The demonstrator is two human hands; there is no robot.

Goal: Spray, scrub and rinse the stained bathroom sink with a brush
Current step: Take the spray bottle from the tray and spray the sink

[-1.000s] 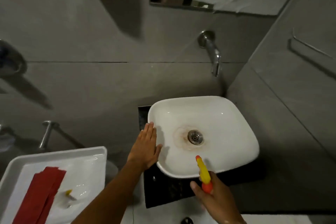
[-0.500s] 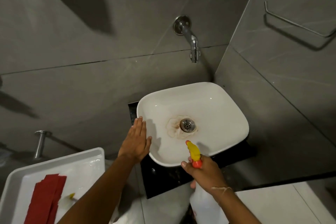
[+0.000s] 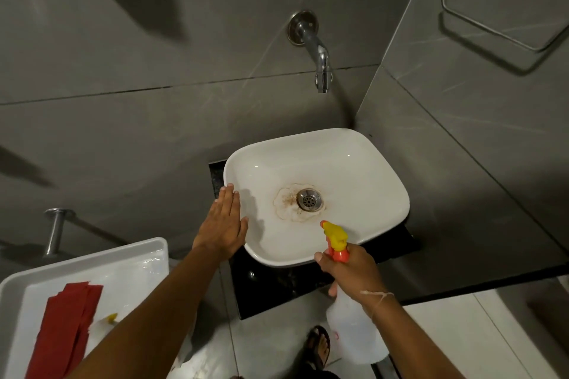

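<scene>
A white square sink (image 3: pixel 363 163) sits on a black counter, with a brown stain (image 3: pixel 288 203) ringing the metal drain (image 3: pixel 309 200). My left hand (image 3: pixel 223 224) lies flat with fingers together on the sink's left rim, holding nothing. My right hand (image 3: pixel 351 271) grips a translucent white spray bottle (image 3: pixel 354 329) by its neck. Its yellow and orange nozzle (image 3: pixel 335 237) points over the front rim toward the stain. No brush is clearly visible.
A chrome wall tap (image 3: pixel 320 61) hangs above the sink's back edge. At lower left a white tray (image 3: pixel 129 258) holds red cloths (image 3: pixel 66 332) and a small yellow-tipped item (image 3: pixel 110 318). A towel rail (image 3: pixel 492 28) is on the right wall. My sandalled foot (image 3: pixel 318 344) stands below.
The view has tilted downward and shifted, so the sink, tap and towel rail sit differently in frame. My right hand with the spray bottle has come closer to the sink's front rim.
</scene>
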